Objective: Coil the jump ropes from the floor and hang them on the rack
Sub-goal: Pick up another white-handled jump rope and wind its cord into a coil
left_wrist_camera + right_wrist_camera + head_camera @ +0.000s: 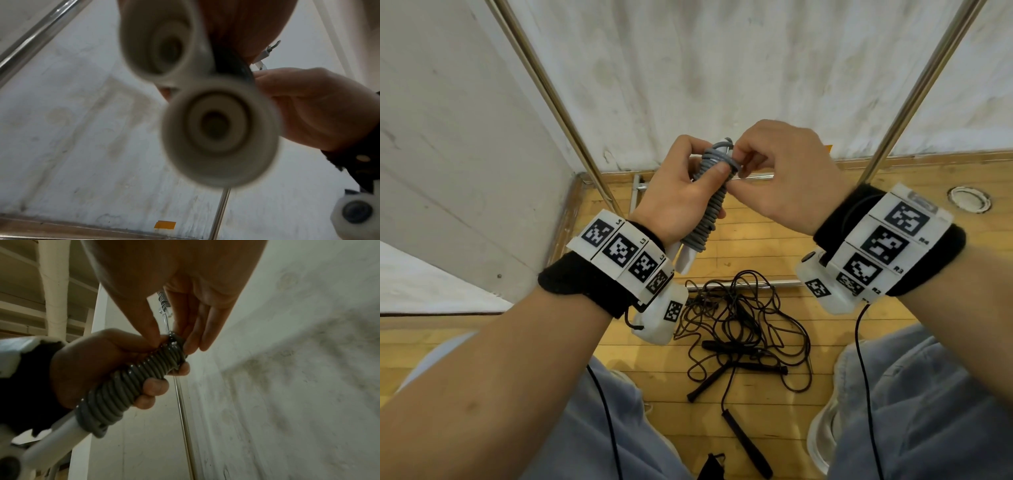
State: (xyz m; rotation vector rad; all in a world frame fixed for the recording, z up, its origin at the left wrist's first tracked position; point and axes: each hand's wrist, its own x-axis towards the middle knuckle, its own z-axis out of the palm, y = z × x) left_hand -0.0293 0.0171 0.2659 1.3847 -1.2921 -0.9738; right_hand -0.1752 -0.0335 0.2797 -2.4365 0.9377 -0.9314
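grey jump rope [709,205] is held up in front of the person, above the wooden floor [808,342], its cord wound in tight turns around two white handles [686,258] laid side by side. the handle ends stick out below the coil; in the left wrist view they show as two round white end caps [220,131], close and blurred.

left hand [681,195]: grip wrapped around the coiled bundle, thumb pressed on the upper turns, fingertips [156,386] curled round the far side.

right hand [784,181]: grip pinching the top of the coil between thumb and fingers, at the last turns of the cord. whether the cord end is tucked in cannot be told.

black jump ropes [743,329] lie in a loose tangle on the floor between the person's knees, directly below the hands. several black handles [748,442] lie among and below the loops. how many ropes make up the tangle cannot be told.

rack [558,96]: two slanted metal poles stand to the left and right of the hands, against a stained white wall [722,68], with metal base bars on the floor near the tangle. the hanging part of the rack is out of view.

both wrists carry black bands with white marker blocks [619,250].
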